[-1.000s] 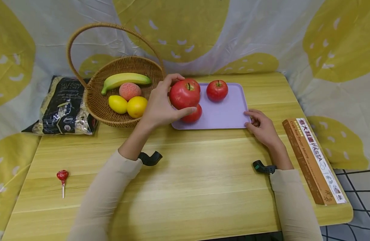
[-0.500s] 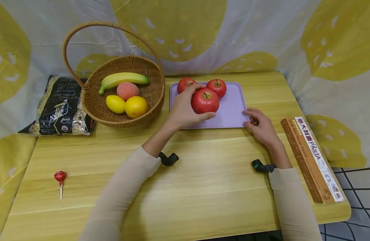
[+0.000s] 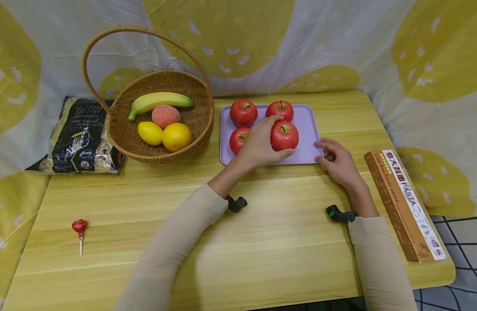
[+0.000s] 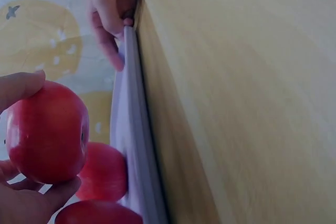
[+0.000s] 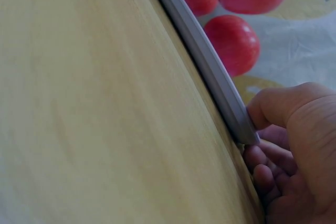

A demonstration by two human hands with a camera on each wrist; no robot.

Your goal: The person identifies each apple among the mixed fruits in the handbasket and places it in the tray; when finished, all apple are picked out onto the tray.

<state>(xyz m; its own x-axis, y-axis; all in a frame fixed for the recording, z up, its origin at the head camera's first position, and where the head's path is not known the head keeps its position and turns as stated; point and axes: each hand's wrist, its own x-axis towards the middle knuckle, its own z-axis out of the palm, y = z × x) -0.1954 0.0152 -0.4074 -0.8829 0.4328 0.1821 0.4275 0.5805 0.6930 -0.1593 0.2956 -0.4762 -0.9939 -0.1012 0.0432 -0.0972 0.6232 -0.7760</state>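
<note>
My left hand [image 3: 259, 144] grips a red apple [image 3: 284, 135] from its left side, thumb in front and fingers behind. In the left wrist view this apple [image 4: 48, 132] hangs over the lilac tray [image 4: 134, 103], apart from its surface. Three other red apples lie on the tray [image 3: 308, 125]: one back left [image 3: 243, 113], one back right [image 3: 280, 110], and one front left [image 3: 238, 140], partly hidden by my left hand. My right hand [image 3: 337, 163] pinches the tray's right edge; the right wrist view has the thumb against the rim and fingers curled beneath.
Left of the tray stands a wicker basket [image 3: 201, 129] with a tall handle, holding a banana [image 3: 160, 103], a peach [image 3: 166, 116] and two yellow fruits. A pasta bag [image 3: 83, 136] lies behind it, a lollipop [image 3: 80, 229] front left, a pasta box [image 3: 405, 205] at right.
My left hand has carried the apple rightward from the tray's left end to its right half, uncovering the apples on the left. My right hand keeps its place at the tray edge.
</note>
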